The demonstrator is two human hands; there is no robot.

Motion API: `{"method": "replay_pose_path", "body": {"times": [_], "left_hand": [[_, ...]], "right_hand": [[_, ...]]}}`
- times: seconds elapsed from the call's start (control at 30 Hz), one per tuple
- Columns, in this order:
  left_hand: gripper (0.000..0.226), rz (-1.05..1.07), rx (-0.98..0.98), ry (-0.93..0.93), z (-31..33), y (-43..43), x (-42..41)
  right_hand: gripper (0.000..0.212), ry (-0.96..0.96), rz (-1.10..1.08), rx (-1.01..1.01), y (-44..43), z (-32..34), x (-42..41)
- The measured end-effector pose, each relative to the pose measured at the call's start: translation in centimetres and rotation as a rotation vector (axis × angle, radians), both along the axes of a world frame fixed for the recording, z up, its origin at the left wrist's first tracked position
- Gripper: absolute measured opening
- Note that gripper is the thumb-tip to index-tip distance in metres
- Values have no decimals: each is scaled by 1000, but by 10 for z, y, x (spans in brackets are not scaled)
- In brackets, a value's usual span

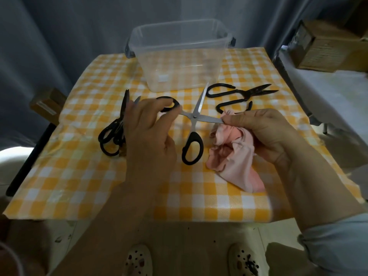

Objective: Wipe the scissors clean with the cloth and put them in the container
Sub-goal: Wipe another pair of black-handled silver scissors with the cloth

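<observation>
Black-handled scissors (194,116) with steel blades are spread wide open above the yellow checked table (79,176). My left hand (147,134) grips their upper handle ring. My right hand (266,134) holds a crumpled pink cloth (235,158) and pinches it around the tip of one blade. The other blade points toward the clear plastic container (179,54) at the back of the table; nothing shows inside it.
A bunch of black-handled scissors (115,134) lies on the table left of my left hand. All-black metal shears (239,96) lie at the back right, near the container. Boxes sit off the table on both sides.
</observation>
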State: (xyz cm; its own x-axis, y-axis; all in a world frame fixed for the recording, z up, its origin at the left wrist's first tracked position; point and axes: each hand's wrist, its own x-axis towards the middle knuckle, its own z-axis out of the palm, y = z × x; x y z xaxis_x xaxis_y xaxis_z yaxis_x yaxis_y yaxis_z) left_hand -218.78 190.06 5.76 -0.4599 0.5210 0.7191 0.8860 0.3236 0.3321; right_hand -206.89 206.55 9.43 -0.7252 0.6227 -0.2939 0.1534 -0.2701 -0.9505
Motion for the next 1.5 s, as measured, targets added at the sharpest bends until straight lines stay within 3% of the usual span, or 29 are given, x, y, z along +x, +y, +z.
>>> {"method": "replay_pose_path", "body": {"times": [0.07, 0.17, 0.33, 0.4, 0.5, 0.6, 0.67, 0.73, 0.93, 1.17, 1.5], "left_hand": [[49, -4, -85, 142, -3, 0, -7], [22, -47, -63, 252, -6, 1, -2], [20, -96, 23, 242, -7, 4, 3], [17, -115, 67, 39, -5, 3, 5], [15, -84, 379, -597, 11, 1, 16], [10, -120, 663, -1253, 26, 2, 17], [11, -196, 685, -1467, 29, 3, 16], [13, -261, 679, -1557, 30, 5, 16], [16, -337, 629, -1721, 25, 9, 13], [12, -297, 590, -1657, 24, 6, 16], [11, -277, 576, -1655, 22, 9, 18]], "right_hand": [[26, -11, 13, -33, 1, 1, 1], [25, -21, 44, -73, 1, 2, 1], [28, 11, 65, -128, -5, 4, 1], [35, 26, 53, -128, -4, 8, 2], [45, 59, -34, -158, 0, 11, 3], [36, 131, -53, -153, 2, 9, 1], [25, 150, -43, -110, 1, 9, 0], [19, 168, -49, -66, 1, 10, 0], [9, 183, -195, 51, 5, 8, 0], [15, 170, -369, 157, 8, 10, 1], [12, 205, -336, 462, -5, 16, 3]]}}
